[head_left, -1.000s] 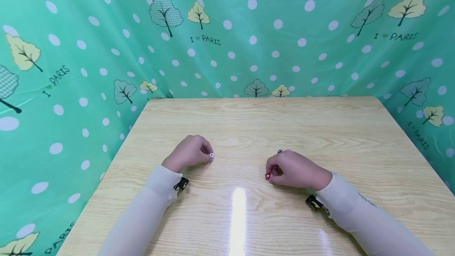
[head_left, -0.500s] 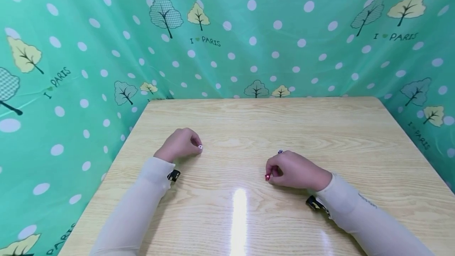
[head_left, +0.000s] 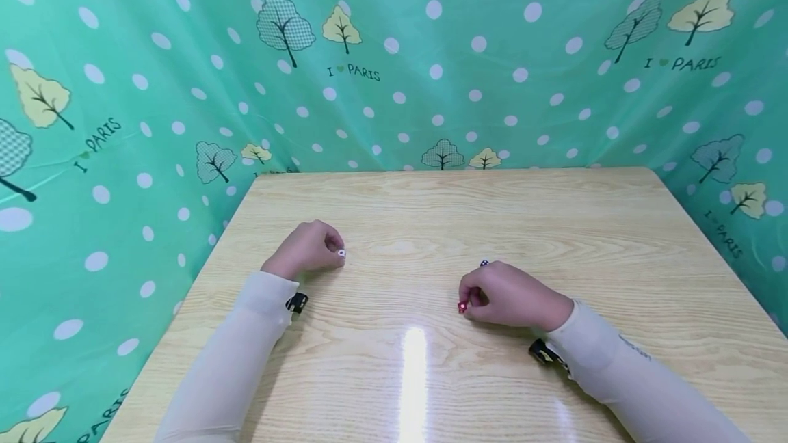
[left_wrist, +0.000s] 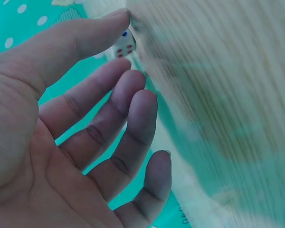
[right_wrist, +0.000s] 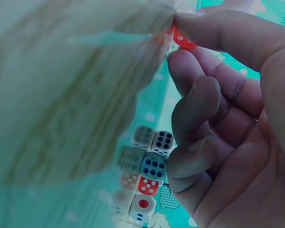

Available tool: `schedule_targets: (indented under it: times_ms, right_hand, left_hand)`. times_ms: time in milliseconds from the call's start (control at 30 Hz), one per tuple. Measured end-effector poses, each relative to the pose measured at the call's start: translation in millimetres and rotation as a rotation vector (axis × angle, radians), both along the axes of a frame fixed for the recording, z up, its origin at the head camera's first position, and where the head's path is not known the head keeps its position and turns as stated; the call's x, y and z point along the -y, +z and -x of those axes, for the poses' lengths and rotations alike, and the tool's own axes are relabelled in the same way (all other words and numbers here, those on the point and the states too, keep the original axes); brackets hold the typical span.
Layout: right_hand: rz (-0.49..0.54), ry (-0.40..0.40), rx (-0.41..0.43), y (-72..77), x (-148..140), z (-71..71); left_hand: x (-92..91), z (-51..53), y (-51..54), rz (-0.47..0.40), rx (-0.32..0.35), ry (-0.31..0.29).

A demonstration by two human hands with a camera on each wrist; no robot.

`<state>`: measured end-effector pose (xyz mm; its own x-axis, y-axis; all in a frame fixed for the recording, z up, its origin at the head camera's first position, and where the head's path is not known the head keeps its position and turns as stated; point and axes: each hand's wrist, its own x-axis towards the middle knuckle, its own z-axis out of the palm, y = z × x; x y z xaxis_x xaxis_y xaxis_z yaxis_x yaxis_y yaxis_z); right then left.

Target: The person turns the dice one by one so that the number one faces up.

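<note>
At left centre of the table, my left hand (head_left: 306, 249) pinches a white die (head_left: 341, 253) between thumb and finger at the tabletop. The left wrist view shows that die's red and blue pips (left_wrist: 125, 46); the other fingers are loosely bent. Right of centre, my right hand (head_left: 516, 294) pinches a red die (head_left: 462, 307), partly covered by the fingertips. Beyond its knuckles a dark blue die (head_left: 485, 262) peeks out. The right wrist view shows more dice beside the curled fingers: a white die (right_wrist: 162, 139), a blue die (right_wrist: 154, 166), a red die (right_wrist: 148, 185) and another white die (right_wrist: 142, 209).
The light wood-grain table (head_left: 400, 207) is glossy, with a bright light streak near its front. A green dotted curtain (head_left: 394, 74) hangs behind it and along both sides. Black straps (head_left: 297, 303) sit at both wrists.
My left hand has moved left and slightly away from me, the white die going with it; the shift slows in the last half second. My right hand stays in place with the red die.
</note>
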<state>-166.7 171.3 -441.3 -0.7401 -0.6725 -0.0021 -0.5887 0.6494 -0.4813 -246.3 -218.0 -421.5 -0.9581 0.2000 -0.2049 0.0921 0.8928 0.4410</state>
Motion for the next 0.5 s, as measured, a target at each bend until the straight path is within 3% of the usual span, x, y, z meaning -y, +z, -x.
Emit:
schedule_targets:
  times_ms: [300, 500]
  right_hand:
    - [0.015, 0.011, -0.002, -2.8, 8, -0.5]
    - [0.039, 0.013, 0.012, -1.8, 18, -3.8]
  left_hand:
    - [-13.9, -12.9, 3.1, 0.000, -0.053, -0.030]
    - [-23.3, -20.3, 5.0, 0.052, -0.085, -0.062]
